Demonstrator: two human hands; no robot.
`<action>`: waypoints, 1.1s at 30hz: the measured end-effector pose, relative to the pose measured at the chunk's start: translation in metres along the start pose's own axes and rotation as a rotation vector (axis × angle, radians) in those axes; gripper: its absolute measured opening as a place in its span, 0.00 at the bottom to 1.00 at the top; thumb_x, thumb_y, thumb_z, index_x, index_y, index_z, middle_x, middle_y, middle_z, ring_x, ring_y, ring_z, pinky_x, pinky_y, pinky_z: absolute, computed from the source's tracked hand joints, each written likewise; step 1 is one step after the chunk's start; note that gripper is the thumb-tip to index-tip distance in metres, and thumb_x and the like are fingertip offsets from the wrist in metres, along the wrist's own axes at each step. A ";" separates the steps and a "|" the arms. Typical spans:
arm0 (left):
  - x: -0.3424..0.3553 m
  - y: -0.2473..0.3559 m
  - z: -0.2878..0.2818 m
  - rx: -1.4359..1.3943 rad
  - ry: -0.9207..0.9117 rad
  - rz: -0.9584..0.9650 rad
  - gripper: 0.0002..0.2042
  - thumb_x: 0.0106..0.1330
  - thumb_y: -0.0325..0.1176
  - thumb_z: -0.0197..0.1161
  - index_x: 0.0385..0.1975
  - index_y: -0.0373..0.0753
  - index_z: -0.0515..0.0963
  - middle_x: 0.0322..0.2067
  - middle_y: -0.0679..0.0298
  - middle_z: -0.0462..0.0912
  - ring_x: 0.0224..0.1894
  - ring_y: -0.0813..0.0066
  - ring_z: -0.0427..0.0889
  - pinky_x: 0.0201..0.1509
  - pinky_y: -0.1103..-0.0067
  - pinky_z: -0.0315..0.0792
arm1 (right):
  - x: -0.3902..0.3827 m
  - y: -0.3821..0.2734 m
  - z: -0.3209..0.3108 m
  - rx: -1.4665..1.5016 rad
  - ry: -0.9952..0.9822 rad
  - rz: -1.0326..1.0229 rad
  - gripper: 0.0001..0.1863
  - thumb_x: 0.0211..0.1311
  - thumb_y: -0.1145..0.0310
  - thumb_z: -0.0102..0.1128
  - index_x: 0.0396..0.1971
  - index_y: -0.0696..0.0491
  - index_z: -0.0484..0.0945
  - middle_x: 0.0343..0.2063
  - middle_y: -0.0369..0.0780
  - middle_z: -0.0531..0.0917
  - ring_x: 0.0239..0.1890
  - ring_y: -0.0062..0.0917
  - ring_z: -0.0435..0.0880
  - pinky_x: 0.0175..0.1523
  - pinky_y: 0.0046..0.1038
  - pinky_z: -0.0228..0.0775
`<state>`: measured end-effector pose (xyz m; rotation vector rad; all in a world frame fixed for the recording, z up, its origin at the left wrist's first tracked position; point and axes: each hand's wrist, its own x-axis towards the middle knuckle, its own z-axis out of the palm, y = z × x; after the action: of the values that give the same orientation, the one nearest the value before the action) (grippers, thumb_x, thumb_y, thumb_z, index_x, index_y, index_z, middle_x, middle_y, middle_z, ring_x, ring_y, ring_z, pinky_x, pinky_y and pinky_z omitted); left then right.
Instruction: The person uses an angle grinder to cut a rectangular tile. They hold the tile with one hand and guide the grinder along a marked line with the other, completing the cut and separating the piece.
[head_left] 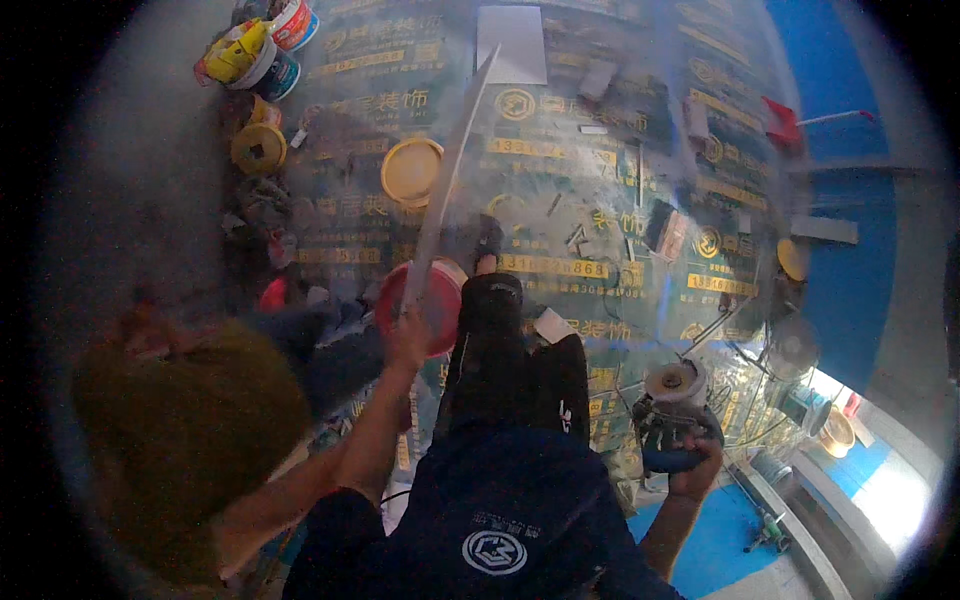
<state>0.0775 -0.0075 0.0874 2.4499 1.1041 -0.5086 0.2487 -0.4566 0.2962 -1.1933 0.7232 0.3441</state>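
Observation:
My left hand (405, 342) grips the lower end of a long, pale, thin strip (450, 180), which reaches up over the covered floor. Just behind that hand and strip is a red round bucket (446, 310). At the right, my right hand (698, 460) is wrapped round a dark power tool (668, 420) with a round head facing up, like an angle grinder. A yellow round lid (408, 160) lies left of the strip, and a white board (520, 45) is under its far end.
A person in olive (185, 420) is close at my left, bare arm reaching past mine. Buckets (275, 75) line the upper left. A red dustpan (780, 120), scraps, cords and a long metal bar (790, 530) lie right. Printed protective sheeting (620, 280) covers much of the floor.

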 end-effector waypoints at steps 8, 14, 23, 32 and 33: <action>0.001 -0.023 0.020 0.017 0.288 0.192 0.20 0.71 0.41 0.51 0.59 0.39 0.68 0.34 0.48 0.83 0.34 0.48 0.84 0.34 0.56 0.77 | -0.030 -0.039 -0.148 0.084 -0.003 0.135 0.23 0.48 0.74 0.54 0.47 0.63 0.72 0.30 0.39 0.74 0.27 0.27 0.75 0.32 0.33 0.77; -0.015 0.001 -0.018 0.007 -0.027 0.114 0.18 0.70 0.40 0.52 0.56 0.39 0.68 0.39 0.44 0.82 0.40 0.41 0.82 0.44 0.54 0.76 | -0.044 -0.044 -0.185 0.135 0.060 0.198 0.24 0.49 0.75 0.53 0.50 0.64 0.70 0.33 0.42 0.76 0.28 0.27 0.77 0.35 0.32 0.78; -0.002 -0.011 -0.011 -0.003 -0.018 0.138 0.19 0.69 0.43 0.52 0.53 0.39 0.71 0.44 0.45 0.81 0.44 0.43 0.81 0.48 0.54 0.74 | -0.072 0.018 -0.168 0.258 0.032 0.273 0.20 0.50 0.72 0.52 0.46 0.59 0.71 0.26 0.39 0.76 0.23 0.29 0.76 0.32 0.37 0.77; 0.008 -0.022 0.013 -0.012 -0.046 0.182 0.20 0.70 0.43 0.49 0.55 0.36 0.68 0.45 0.44 0.81 0.43 0.40 0.81 0.47 0.53 0.75 | -0.117 0.066 -0.121 0.183 0.079 0.269 0.12 0.53 0.71 0.50 0.38 0.58 0.71 0.26 0.39 0.73 0.27 0.28 0.73 0.37 0.34 0.72; 0.012 -0.036 0.033 0.018 0.054 0.257 0.20 0.70 0.43 0.49 0.55 0.36 0.68 0.43 0.43 0.81 0.42 0.40 0.82 0.46 0.53 0.75 | -0.130 0.073 -0.117 0.178 0.060 0.255 0.14 0.53 0.72 0.49 0.40 0.58 0.71 0.27 0.39 0.73 0.28 0.28 0.73 0.37 0.34 0.73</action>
<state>0.0523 0.0054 0.0457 2.5852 0.7905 -0.3752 0.0714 -0.5232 0.3093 -0.9482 0.9414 0.4472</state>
